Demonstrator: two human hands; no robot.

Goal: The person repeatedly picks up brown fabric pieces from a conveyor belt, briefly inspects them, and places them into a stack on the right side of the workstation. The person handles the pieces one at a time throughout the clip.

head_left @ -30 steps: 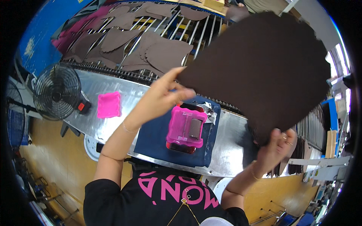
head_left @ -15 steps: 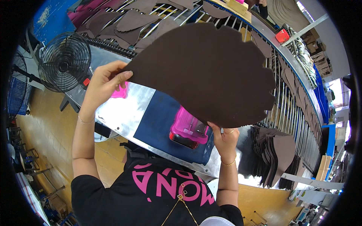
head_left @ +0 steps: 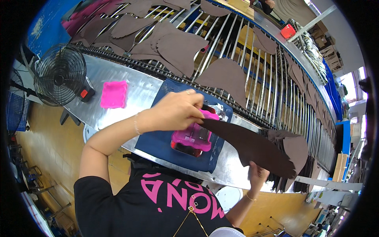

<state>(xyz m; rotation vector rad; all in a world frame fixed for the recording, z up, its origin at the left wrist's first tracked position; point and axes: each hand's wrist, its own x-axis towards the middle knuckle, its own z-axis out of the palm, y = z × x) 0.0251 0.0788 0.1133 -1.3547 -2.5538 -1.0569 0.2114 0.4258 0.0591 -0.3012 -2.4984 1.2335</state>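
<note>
A dark brown, leather-like cut piece (head_left: pixel 246 144) with a notched wide end hangs tilted between my hands. My left hand (head_left: pixel 177 110) is closed, pinching its narrow tip above the blue mat. Lower right, my right hand (head_left: pixel 258 173) grips the wide end from below, with some fingers hidden by the piece. Under and beside my left hand, a bright pink tray (head_left: pixel 189 139) rests on a dark, red-tinged object on the blue mat (head_left: pixel 156 136). To the right, a stack of similar brown pieces (head_left: pixel 298 152) partly shows behind the held one.
A roller conveyor (head_left: pixel 252 77) runs along the table's far side, with brown pieces (head_left: pixel 225 77) lying on it. At left stand a black wire fan (head_left: pixel 59 75) and another pink tray (head_left: pixel 114 94) on the metal table (head_left: pixel 136 73). Another person's hand (head_left: pixel 270 4) shows at the top.
The brown piece has swung down and right toward the stack, turning more edge-on. My left hand moved right across the mat; my right hand moved right and lower.
</note>
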